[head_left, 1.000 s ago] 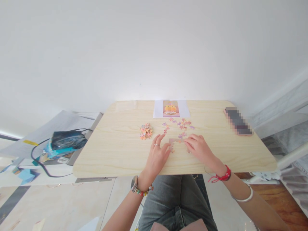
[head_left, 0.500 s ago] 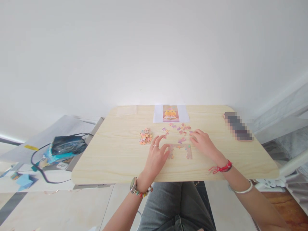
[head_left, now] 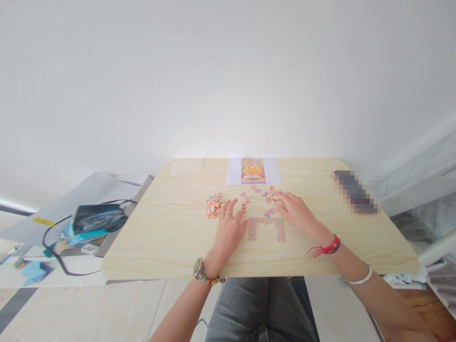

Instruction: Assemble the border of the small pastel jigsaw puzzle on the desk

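My left hand (head_left: pixel 229 227) rests on the table with its fingers spread, between a pile of small puzzle pieces (head_left: pixel 214 205) and a partly joined jigsaw border (head_left: pixel 259 222). Nothing shows in its grasp. My right hand (head_left: pixel 298 212) reaches over the right edge of a scatter of loose puzzle pieces (head_left: pixel 272 195). Its thumb and forefinger are apart, with the fingertips at the pieces; whether they touch one is too small to tell. The border is pinkish, three-sided and open toward me. Another few loose pieces (head_left: pixel 245 195) lie beyond my left fingertips.
A sheet with a printed picture (head_left: pixel 253 171) of a yellow figure lies at the table's (head_left: pixel 171 228) far edge. A pixelated dark phone-like object (head_left: pixel 356 192) is at the right. Left of the table, a lower surface holds a dark pouch (head_left: pixel 99 218), papers and a black strap.
My right hand has shifted left onto the loose pieces. My left hand has drawn back from the jigsaw border toward the left. The view has tilted slightly.
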The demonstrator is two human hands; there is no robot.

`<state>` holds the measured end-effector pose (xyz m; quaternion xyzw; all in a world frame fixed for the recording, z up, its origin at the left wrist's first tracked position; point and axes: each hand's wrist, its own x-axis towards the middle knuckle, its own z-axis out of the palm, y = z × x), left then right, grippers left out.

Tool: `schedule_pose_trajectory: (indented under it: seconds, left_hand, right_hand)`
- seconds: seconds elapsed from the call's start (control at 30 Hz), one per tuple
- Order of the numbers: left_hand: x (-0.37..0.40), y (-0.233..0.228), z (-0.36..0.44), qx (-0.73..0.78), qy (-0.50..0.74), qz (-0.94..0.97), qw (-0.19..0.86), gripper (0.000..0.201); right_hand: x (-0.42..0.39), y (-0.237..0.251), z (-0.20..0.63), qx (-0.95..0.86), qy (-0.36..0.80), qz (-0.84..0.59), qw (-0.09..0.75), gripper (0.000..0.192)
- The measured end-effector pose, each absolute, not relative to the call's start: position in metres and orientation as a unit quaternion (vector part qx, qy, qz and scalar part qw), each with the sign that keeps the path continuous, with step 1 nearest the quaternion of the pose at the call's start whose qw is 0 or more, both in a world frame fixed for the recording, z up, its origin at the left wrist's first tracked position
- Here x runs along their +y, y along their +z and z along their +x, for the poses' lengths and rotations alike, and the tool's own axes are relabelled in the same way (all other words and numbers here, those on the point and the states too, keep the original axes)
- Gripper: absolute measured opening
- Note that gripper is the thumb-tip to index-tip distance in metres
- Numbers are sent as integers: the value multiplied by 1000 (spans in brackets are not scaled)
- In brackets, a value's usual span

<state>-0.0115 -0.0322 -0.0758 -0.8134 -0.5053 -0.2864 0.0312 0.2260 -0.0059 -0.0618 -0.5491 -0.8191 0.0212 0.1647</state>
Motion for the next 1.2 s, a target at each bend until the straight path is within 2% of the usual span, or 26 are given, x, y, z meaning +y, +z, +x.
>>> schedule_pose_trajectory:
  seconds: [0.2, 0.43, 0.63, 0.8, 1.0, 1.2]
  left_hand:
    - [-23, -78, -11, -542, -271, -795, 29, 18]
    - [-19, -80, -11, -544, -272, -793, 31, 20]
    - [-20, -77, -10, -542, -272, -795, 34, 18]
    - [-21, -71, -9, -526, -280, -802, 38, 19]
    - [-21, -72, -18, -517, -296, -801, 52, 15]
    - [-18, -76, -26, -515, -314, -795, 67, 12]
  right_hand:
    - [1, -64, 227, -829, 30, -533, 170, 19]
    - [4, -61, 229, -824, 88, -514, 221, 21]
    - [3, -46, 239, -803, 137, -554, 170, 22]
    - [-1, -40, 244, -787, 159, -567, 186, 19]
    - [-1, -47, 261, -733, 118, -628, 233, 18]
    - [8, -58, 271, -772, 94, -587, 225, 14]
